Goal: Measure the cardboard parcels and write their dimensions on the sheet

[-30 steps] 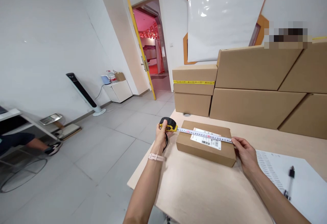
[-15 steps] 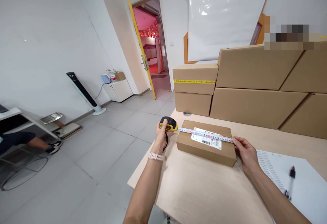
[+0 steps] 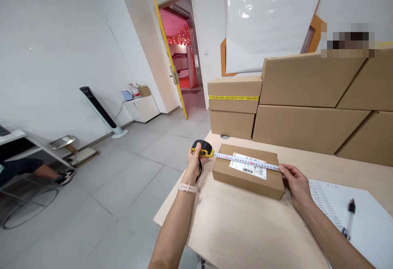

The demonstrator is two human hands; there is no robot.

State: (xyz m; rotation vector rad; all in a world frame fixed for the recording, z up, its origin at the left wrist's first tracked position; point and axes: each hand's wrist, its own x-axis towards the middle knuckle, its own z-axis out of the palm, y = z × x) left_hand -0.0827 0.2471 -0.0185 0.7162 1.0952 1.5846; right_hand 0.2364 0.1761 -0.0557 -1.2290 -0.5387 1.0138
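Observation:
A small flat cardboard box [image 3: 245, 179] with a white shipping label lies on the light wooden table [image 3: 245, 228]. My left hand [image 3: 194, 162] is closed round a yellow and black tape measure case [image 3: 202, 148] at the box's left end. The white tape blade [image 3: 247, 161] runs across the box top to its right end, where my right hand [image 3: 294, 182] pinches the tape's tip.
Large cardboard boxes [image 3: 307, 105] are stacked along the table's far side. A printed sheet [image 3: 353, 228] with a black pen [image 3: 349, 215] lies at right. A tower fan [image 3: 100, 111], a white cabinet [image 3: 143, 108], an open door and a seated person's leg [image 3: 37, 172] are at left.

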